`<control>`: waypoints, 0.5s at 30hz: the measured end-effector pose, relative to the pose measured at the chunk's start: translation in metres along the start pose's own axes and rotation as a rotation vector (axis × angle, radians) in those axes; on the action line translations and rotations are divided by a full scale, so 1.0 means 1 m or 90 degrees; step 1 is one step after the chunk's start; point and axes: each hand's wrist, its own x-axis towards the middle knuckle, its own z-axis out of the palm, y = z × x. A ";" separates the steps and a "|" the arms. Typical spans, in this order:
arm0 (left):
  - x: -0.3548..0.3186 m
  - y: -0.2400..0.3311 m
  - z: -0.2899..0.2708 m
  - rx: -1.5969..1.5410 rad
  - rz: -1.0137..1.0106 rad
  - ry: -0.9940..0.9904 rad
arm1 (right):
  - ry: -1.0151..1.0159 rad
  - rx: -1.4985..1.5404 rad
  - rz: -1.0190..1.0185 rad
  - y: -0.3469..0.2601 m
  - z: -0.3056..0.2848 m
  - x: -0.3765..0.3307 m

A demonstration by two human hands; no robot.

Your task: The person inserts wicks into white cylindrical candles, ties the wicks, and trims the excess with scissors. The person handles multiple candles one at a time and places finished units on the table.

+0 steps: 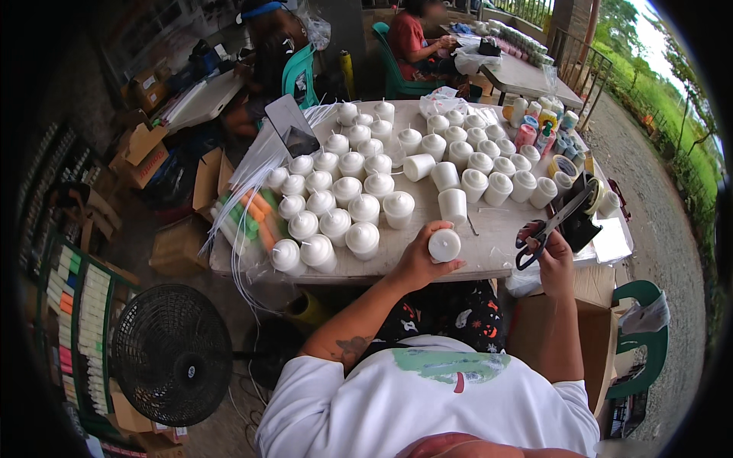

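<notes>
My left hand (416,259) is closed around a white pillar candle (444,246), its flat round end turned up toward me, over the front edge of the table (481,263). A pair of dark-handled scissors (551,230) is in my right hand (556,259), blades pointing up and to the right. Many white candles (363,240) with wicks stand in rows at the left, and a second group (475,183) stands right of the middle. Between these groups, a few candles (452,204) lie on their sides or tilted. A thin dark tool (473,223) lies just beyond my left hand.
A tablet (292,128) and loose white wicks (243,206) are at the table's left. Tape rolls (563,166) and coloured jars (527,133) sit at the right. A black fan (172,355) stands at lower left. Two people sit at other tables behind.
</notes>
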 end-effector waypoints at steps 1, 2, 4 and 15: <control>0.000 0.001 0.000 -0.010 -0.017 0.003 | 0.013 0.019 0.007 0.022 0.010 -0.004; -0.002 0.001 0.001 -0.009 -0.007 0.009 | 0.020 0.040 0.010 0.040 0.017 -0.005; -0.002 -0.002 0.001 0.000 0.015 0.020 | 0.031 0.065 -0.021 0.060 0.028 -0.004; 0.001 -0.006 -0.007 -0.001 0.001 0.014 | 0.005 -0.023 -0.011 0.094 0.023 0.020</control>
